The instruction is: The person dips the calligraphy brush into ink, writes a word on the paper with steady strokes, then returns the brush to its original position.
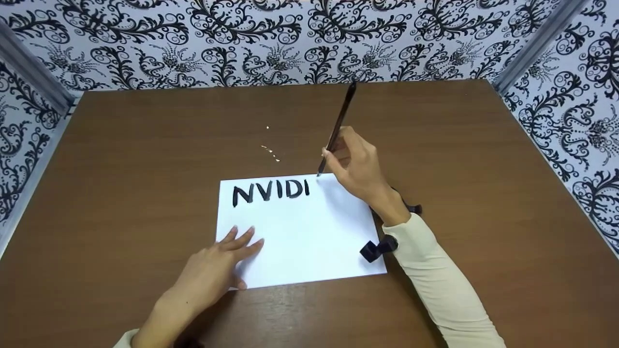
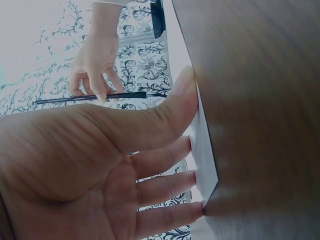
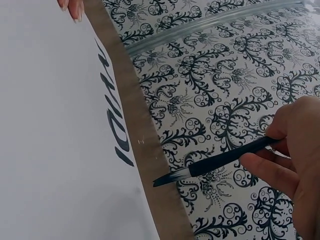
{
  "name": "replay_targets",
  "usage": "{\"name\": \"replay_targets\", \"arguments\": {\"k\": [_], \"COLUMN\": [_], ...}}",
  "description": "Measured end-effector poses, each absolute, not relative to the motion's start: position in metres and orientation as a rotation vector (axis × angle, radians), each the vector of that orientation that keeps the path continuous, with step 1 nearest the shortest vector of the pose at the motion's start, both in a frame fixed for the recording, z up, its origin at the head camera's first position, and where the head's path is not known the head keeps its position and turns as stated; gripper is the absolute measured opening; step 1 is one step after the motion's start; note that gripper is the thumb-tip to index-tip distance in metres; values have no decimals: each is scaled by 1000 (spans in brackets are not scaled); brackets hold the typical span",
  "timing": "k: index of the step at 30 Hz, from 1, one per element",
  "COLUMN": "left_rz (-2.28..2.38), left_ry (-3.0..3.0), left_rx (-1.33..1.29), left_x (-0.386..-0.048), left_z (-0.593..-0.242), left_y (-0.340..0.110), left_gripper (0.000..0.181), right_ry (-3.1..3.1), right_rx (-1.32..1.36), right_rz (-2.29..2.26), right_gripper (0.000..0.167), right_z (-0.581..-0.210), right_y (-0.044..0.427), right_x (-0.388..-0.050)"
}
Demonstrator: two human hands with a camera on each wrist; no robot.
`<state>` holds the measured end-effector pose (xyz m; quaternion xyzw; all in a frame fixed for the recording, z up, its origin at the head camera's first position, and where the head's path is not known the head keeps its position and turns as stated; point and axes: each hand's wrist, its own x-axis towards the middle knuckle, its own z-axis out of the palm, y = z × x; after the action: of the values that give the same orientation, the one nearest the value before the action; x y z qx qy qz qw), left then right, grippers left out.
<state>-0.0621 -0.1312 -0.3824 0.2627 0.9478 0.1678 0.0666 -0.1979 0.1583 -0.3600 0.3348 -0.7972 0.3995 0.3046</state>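
A sheet of white paper lies on the table with the black painted letters "NVIDI" along its upper part. My right hand pinches a dark paintbrush between thumb and fingers, handle tilted up and away. The dark bristle tip is by the paper's top edge, right of the last letter; in the right wrist view it looks raised off the sheet. With its fingers spread, my left hand rests on the paper's lower left corner; its thumb is at the near edge.
The brown wooden table has a few small pale flecks beyond the paper. Black-and-white patterned wall covering stands behind and at both sides, with grey strips at the corners. A black wrist device is on my right wrist.
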Motion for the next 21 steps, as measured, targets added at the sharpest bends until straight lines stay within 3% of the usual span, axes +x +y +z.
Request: {"name": "replay_targets", "arguments": {"k": [21], "left_rz": [521], "left_ry": [2847], "left_rx": [802], "left_x": [-63], "left_z": [-381], "left_y": [-132], "left_gripper": [75], "right_ry": [-2142], "right_rx": [941], "right_rz": [1092], "right_gripper": [20], "right_z": [-372], "right_y": [154], "right_x": [-200]}}
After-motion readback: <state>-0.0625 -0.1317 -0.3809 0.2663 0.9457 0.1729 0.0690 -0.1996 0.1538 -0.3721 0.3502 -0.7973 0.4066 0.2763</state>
